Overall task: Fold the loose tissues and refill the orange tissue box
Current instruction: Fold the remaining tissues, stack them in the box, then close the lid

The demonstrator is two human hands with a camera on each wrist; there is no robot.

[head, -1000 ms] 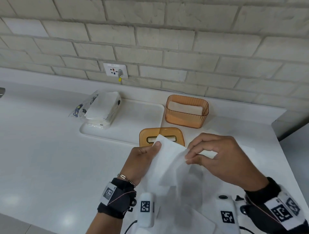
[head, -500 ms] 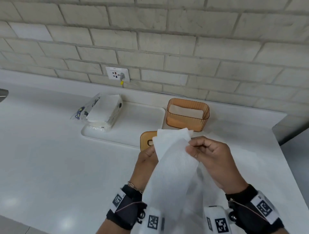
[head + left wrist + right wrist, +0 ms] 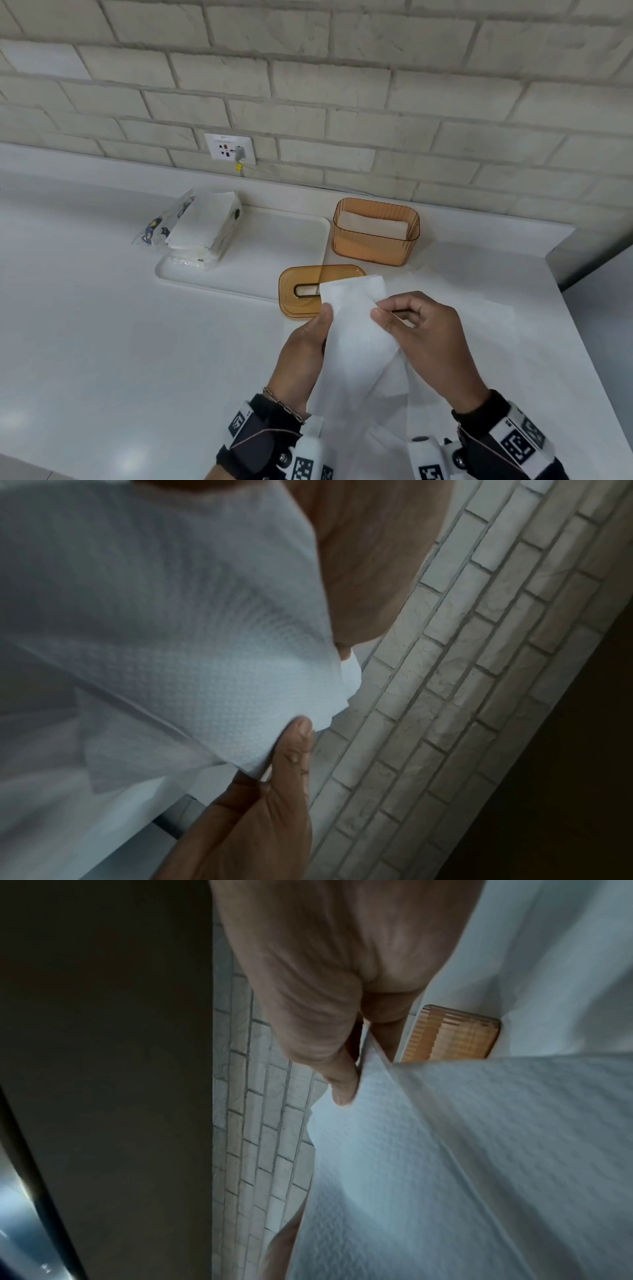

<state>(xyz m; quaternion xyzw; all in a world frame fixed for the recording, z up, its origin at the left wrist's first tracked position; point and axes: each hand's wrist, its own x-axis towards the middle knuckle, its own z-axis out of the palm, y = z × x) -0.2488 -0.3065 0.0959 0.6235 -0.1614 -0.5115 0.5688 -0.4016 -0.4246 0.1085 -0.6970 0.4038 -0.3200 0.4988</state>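
Note:
A white tissue [image 3: 356,339] hangs in the air between both hands, above the counter. My left hand [image 3: 308,346] pinches its left edge with the thumb on top; the left wrist view shows the thumb [image 3: 294,739] on the tissue [image 3: 178,653]. My right hand [image 3: 421,335] pinches the right upper edge; in the right wrist view the thumb [image 3: 339,1085] presses into the tissue [image 3: 445,1150]. The open orange tissue box [image 3: 376,233] stands behind, with folded tissues inside. Its orange lid [image 3: 301,291] lies flat in front of it, partly hidden by the held tissue.
A white tray [image 3: 274,246] lies left of the box, with an open plastic pack of tissues [image 3: 198,229] on its left end. More loose tissues [image 3: 479,318] lie on the white counter to the right. A brick wall with a socket [image 3: 230,148] rises behind.
The tissue has been lifted and now hangs lengthwise from both hands. The hands have drawn closer together along its top edge.

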